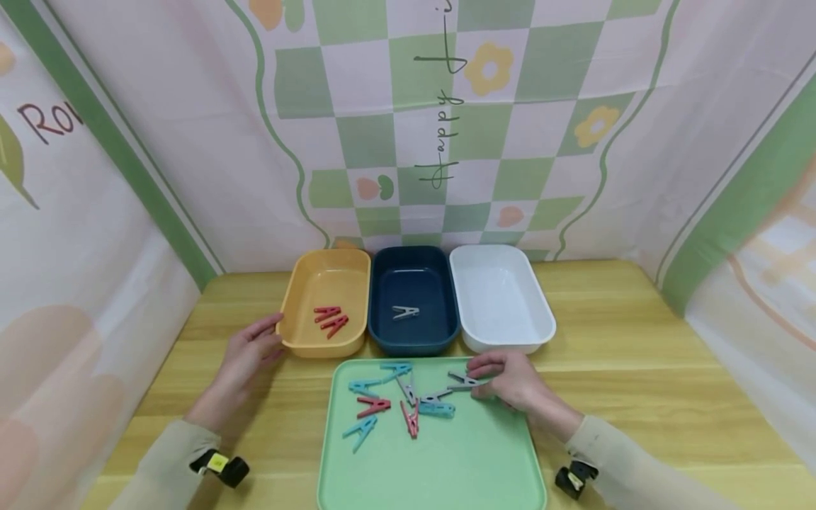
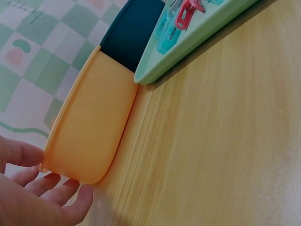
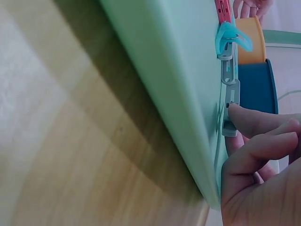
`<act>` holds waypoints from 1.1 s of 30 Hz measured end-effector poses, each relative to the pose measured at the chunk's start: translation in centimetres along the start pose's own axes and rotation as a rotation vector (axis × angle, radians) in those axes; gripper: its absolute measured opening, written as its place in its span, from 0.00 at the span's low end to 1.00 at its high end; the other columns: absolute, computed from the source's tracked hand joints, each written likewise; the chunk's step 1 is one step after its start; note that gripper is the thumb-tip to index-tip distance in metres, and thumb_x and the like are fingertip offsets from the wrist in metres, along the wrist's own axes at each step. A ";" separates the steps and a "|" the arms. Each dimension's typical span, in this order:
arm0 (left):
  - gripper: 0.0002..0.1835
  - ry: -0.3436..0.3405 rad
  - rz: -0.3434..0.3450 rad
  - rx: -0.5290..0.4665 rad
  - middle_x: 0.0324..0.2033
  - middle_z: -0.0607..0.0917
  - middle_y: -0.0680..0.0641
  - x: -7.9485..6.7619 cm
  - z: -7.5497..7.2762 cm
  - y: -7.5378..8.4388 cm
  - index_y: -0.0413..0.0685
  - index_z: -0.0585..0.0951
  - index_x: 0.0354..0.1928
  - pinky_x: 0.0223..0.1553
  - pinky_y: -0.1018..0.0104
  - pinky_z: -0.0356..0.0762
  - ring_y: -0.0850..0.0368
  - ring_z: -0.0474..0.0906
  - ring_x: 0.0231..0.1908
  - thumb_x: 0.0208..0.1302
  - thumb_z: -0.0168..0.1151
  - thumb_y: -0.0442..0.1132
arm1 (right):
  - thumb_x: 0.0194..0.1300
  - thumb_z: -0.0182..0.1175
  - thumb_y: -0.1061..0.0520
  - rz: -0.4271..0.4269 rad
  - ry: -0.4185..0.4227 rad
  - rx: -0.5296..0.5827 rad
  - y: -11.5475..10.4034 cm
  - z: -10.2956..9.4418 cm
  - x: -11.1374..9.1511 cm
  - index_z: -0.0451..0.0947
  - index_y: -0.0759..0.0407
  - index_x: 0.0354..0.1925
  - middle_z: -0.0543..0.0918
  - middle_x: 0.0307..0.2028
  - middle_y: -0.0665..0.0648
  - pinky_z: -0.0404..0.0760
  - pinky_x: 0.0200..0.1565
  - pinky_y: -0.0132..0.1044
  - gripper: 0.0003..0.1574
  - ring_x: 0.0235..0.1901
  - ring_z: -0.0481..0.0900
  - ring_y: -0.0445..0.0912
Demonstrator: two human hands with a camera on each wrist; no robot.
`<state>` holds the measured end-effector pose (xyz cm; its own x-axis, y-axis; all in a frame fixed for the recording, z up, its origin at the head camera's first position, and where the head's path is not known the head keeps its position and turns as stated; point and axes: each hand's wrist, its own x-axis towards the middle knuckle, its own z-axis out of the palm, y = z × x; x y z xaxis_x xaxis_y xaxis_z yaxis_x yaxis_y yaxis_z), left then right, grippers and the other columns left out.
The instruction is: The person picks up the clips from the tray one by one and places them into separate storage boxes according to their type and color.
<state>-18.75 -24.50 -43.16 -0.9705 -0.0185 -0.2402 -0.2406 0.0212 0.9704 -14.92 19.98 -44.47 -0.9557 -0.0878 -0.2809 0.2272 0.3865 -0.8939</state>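
My right hand (image 1: 510, 382) is at the upper right of the green tray (image 1: 472, 460), where its thumb and fingers pinch the end of a grey clothespin (image 1: 460, 380). In the right wrist view that grey clothespin (image 3: 232, 94) lies nearly level with the tray surface. My left hand (image 1: 251, 347) rests against the left side of the yellow bin (image 1: 321, 348), its fingers (image 2: 63, 190) loosely bent around the outer corner. Two red clothespins (image 1: 334, 324) lie in the yellow bin. One grey clothespin (image 1: 405, 312) lies in the dark blue bin (image 1: 414, 347).
Several blue clothespins (image 1: 360, 430), two red clothespins (image 1: 373, 406) and other grey clothespins (image 1: 406, 388) lie on the green tray. A white bin (image 1: 510, 343) stands right of the blue one. Behind the bins hangs a patterned cloth (image 1: 421, 134); beneath everything is a wooden table (image 1: 612, 340).
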 end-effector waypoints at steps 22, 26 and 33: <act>0.32 -0.007 0.015 0.000 0.80 0.59 0.35 -0.1 -0.1 -0.1 0.36 0.59 0.81 0.72 0.48 0.70 0.38 0.63 0.74 0.78 0.48 0.27 | 0.51 0.75 0.73 -0.100 -0.039 -0.005 -1.3 -0.5 -2.0 0.84 0.71 0.53 0.90 0.42 0.59 0.67 0.18 0.28 0.28 0.20 0.74 0.41; 0.31 -0.008 0.011 -0.002 0.80 0.59 0.35 -0.1 -0.1 -0.1 0.37 0.59 0.81 0.72 0.48 0.70 0.38 0.63 0.74 0.78 0.49 0.27 | 0.54 0.75 0.72 -0.081 -0.048 0.013 -2.0 -0.9 -2.1 0.84 0.70 0.54 0.90 0.43 0.59 0.59 0.15 0.28 0.27 0.12 0.59 0.39; 0.32 -0.010 0.012 -0.008 0.80 0.59 0.35 -0.1 -0.1 -0.1 0.37 0.59 0.81 0.72 0.49 0.70 0.38 0.63 0.74 0.78 0.49 0.27 | 0.55 0.75 0.71 -0.133 -0.044 -0.020 -3.4 -1.6 -2.1 0.84 0.69 0.55 0.91 0.44 0.59 0.60 0.14 0.27 0.27 0.12 0.59 0.39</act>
<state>-18.62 -24.58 -43.23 -0.9734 -0.0081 -0.2288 -0.2289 0.0134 0.9734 -14.02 20.27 -40.29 -0.9679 -0.1798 -0.1757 0.0946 0.3872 -0.9171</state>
